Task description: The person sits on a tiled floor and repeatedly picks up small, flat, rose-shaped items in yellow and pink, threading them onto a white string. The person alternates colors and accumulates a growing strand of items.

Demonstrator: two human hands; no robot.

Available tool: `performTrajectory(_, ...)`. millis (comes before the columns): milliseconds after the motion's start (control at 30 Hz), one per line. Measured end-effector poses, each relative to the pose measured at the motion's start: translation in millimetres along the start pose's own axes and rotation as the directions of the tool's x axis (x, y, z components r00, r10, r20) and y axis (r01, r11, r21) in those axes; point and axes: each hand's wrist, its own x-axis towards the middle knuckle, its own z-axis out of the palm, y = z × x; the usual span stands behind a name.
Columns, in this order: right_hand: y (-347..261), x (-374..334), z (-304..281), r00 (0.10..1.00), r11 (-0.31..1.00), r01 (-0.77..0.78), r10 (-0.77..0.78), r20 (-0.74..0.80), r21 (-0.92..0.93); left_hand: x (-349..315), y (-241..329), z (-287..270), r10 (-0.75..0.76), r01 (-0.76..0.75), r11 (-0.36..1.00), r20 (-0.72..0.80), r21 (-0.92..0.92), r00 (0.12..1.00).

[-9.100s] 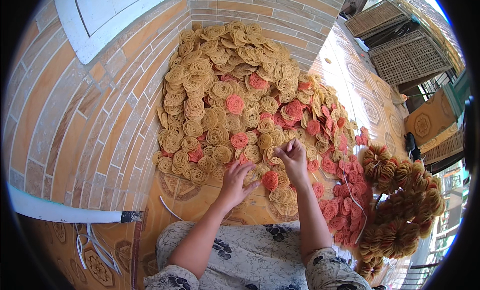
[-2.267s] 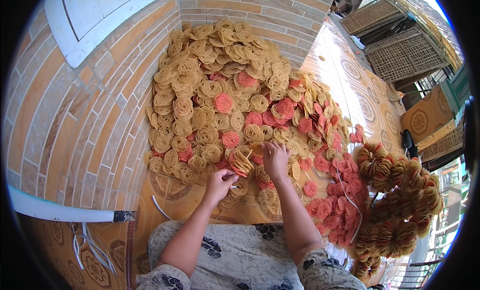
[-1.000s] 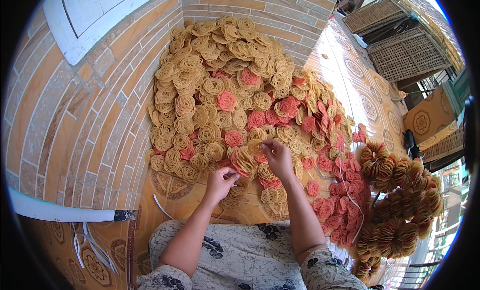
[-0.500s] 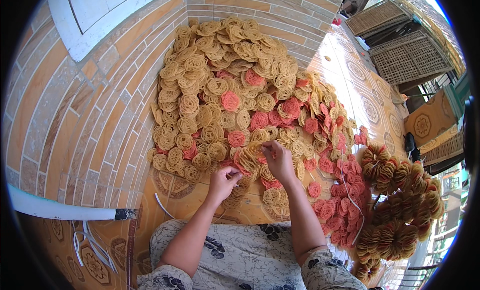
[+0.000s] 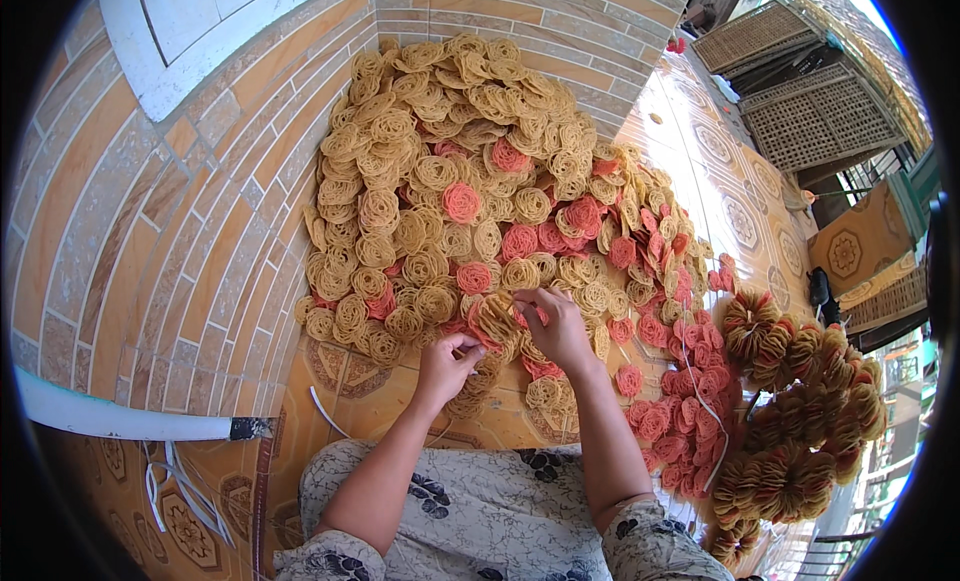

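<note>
Pinching a bunch of lacy discs (image 5: 491,318), the left hand (image 5: 446,368) clamps its lower edge; at the bunch's right side the right hand (image 5: 556,326) curls, its grip too hidden to tell. Beyond both grips spreads a tan-and-pink heap (image 5: 487,239).

Tan discs (image 5: 377,210), coral-pink discs (image 5: 461,203) (both swirled), pale cloth (image 5: 500,501) with dark flowers, orange medallion-patterned floor tiles (image 5: 350,379)

The place looked like a house's tiled porch, used as a workspace: a tan-and-grey brick-patterned wall (image 5: 200,226) met glossy orange patterned floor tiles (image 5: 740,219), daylight entered one side, and tan and coral rosette-shaped discs (image 5: 436,171) lay heaped there.
</note>
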Motion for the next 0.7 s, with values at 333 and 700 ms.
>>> performTrajectory(333, -28, 7, -15, 0.938, 0.809, -0.347, 0.299, 0.177, 0.473, 3, 29, -18, 0.321, -0.266, 0.936, -0.248, 0.231, 0.914)
performTrajectory(700, -54, 5, -9, 0.932, 0.78, -0.362, 0.299, 0.203, 0.51, -8, 55, -19, 0.321, -0.38, 0.88, 0.231, 0.285, 0.918)
